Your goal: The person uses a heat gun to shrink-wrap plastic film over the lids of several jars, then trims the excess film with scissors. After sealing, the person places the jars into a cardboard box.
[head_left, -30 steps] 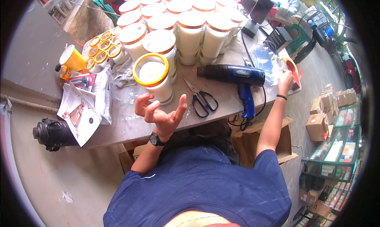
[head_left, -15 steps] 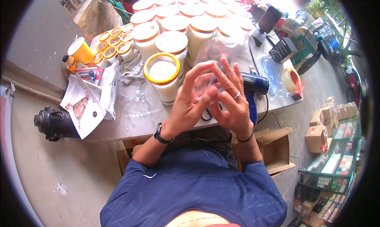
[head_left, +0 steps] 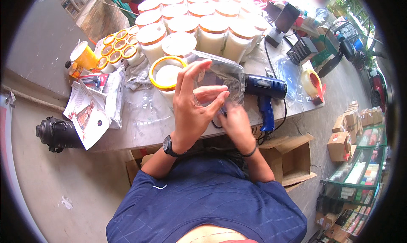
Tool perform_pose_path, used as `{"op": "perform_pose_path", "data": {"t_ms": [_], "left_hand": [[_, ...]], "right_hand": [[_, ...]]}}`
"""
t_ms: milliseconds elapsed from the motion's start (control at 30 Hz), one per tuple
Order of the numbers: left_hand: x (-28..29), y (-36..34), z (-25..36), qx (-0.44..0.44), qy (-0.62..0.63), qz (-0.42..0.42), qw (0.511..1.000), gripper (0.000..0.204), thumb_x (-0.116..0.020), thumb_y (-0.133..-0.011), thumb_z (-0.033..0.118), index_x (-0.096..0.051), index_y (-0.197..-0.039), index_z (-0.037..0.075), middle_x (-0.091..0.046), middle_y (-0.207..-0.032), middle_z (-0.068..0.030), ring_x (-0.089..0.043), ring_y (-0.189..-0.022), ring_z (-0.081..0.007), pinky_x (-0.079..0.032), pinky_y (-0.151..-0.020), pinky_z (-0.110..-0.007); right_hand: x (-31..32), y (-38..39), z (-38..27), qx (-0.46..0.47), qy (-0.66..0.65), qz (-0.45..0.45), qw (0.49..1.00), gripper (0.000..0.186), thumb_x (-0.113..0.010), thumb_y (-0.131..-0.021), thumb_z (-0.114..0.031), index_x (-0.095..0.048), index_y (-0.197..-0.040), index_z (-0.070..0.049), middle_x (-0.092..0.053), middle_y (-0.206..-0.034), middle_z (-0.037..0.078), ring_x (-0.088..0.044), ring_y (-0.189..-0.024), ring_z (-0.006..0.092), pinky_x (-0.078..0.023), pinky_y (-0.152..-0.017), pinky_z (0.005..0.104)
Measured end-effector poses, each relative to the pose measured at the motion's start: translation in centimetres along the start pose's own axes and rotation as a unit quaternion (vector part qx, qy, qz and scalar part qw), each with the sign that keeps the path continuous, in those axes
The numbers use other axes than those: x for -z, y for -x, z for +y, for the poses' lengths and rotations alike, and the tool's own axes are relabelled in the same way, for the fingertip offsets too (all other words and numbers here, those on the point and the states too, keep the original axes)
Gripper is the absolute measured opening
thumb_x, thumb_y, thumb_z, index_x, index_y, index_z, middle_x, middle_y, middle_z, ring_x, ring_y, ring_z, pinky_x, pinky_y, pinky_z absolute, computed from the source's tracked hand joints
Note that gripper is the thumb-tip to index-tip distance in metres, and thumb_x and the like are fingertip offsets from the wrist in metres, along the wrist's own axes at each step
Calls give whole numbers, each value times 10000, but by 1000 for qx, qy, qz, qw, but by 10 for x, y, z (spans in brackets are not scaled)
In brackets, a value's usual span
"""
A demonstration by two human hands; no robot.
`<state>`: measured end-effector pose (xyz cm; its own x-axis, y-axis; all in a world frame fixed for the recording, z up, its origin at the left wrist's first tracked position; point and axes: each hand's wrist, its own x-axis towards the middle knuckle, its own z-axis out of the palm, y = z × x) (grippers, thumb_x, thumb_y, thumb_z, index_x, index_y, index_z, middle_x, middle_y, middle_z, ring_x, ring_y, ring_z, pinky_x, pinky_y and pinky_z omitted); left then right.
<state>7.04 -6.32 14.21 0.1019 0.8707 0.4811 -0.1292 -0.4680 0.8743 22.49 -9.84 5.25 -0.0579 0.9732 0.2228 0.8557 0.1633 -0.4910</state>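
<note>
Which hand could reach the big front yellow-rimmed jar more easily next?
Probably the left hand: it looks right by the jar, while the blurry right hand is farther to the right.

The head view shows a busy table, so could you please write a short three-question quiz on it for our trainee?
1. True or false: the blue heat gun is in the right hand.
2. Fill in the blank: the roll of tape lies at the ____ end of the table.
3. Open question: what see-through item is at the left hand?

Key:
1. False; it lies on the table.
2. Right.
3. Clear plastic film.
</note>
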Motion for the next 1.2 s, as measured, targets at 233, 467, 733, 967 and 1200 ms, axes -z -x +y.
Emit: {"op": "perform_pose_path", "data": {"t_ms": [233,467,733,967,1200], "left_hand": [[2,-18,-4,-82,7,17,996,933,-706,-786,-149,-195,-1542,48,-281,-1498,-168,-682,-1043,-280,-628,-839,-326],[-2,-24,17,-105,52,59,991,1015,-708,-782,-142,-110,-1572,74,-271,-1497,-186,-694,-1006,-282,-633,-808,-338],[6,-30,24,-104,16,64,992,1017,-667,-790,-192,-70,-1570,69,-194,-1557,-187,-714,-944,-286,-640,-702,-303],[10,-27,26,-89,35,55,994,1020,-699,-764,-169,-124,-1571,74,-271,-1490,-183,-695,-989,-297,-643,-745,-300],[18,-29,30,-88,20,82,992,1014,-698,-765,-166,-130,-1570,75,-261,-1500,-178,-692,-991,-293,-644,-768,-311]], "right_hand": [[1,3,-5,-61,-23,-7,998,267,-710,-837,-128,-599,-1001,51,-603,-980,249,-626,-903,404,-513,-831,459],[21,11,-5,-60,-642,-51,762,692,-772,-811,-528,-543,-1182,8,-561,-971,22,-560,-899,125,-461,-804,301],[46,26,-12,-35,-598,-69,798,1096,-756,-488,-852,-598,-1164,-3,-511,-946,1,-472,-865,98,-354,-759,255],[54,22,-8,-17,-534,-53,843,640,-884,-687,-423,-691,-1137,-10,-575,-779,-29,-539,-729,63,-416,-688,234],[35,15,6,-84,-380,-69,919,341,-802,-797,-133,-693,-1083,18,-646,-808,38,-623,-723,149,-502,-708,302]]}}
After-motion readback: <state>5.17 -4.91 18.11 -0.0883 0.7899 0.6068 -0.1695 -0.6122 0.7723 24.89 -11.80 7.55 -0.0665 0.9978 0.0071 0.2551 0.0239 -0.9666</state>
